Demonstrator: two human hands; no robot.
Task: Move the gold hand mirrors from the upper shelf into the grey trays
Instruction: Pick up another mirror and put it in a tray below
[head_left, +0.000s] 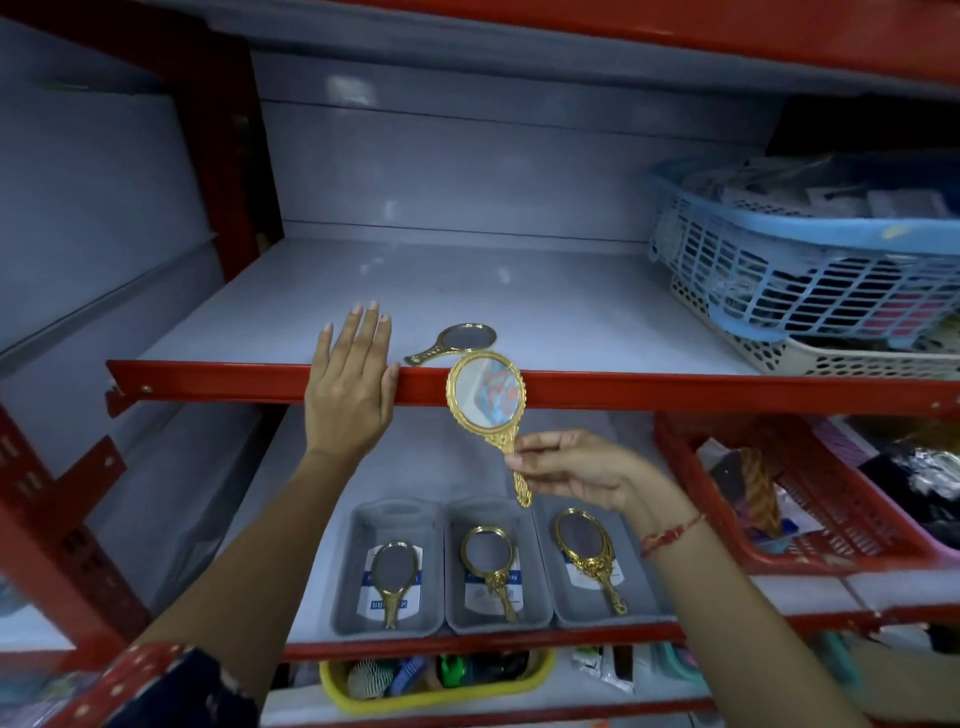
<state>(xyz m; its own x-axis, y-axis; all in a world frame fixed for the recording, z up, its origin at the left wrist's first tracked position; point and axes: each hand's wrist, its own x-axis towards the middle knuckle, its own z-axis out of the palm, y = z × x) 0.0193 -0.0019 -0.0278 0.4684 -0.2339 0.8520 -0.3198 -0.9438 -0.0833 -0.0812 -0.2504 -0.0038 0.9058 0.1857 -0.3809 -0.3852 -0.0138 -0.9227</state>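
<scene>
Pinching the handle of a gold mirror (487, 396) between thumb and fingertips, the right hand (571, 470) is holding it upright in the air, its glass crossing in front of the red edge of the upper shelf (675, 388). The left hand (349, 387) is lying flat and open on that same edge, at about nine o'clock from the held mirror, grasping nothing. A second mirror (454, 343) is lying flat on the upper shelf, at roughly eleven o'clock from the held one, its handle pointing toward the left hand. Toward six o'clock, three grey trays are sitting side by side on the lower shelf: the left tray (347, 597), the middle tray (456, 608) and the right tray (644, 597), each holding one gold mirror. A blue basket (779, 260) is resting at two o'clock on the upper shelf.
</scene>
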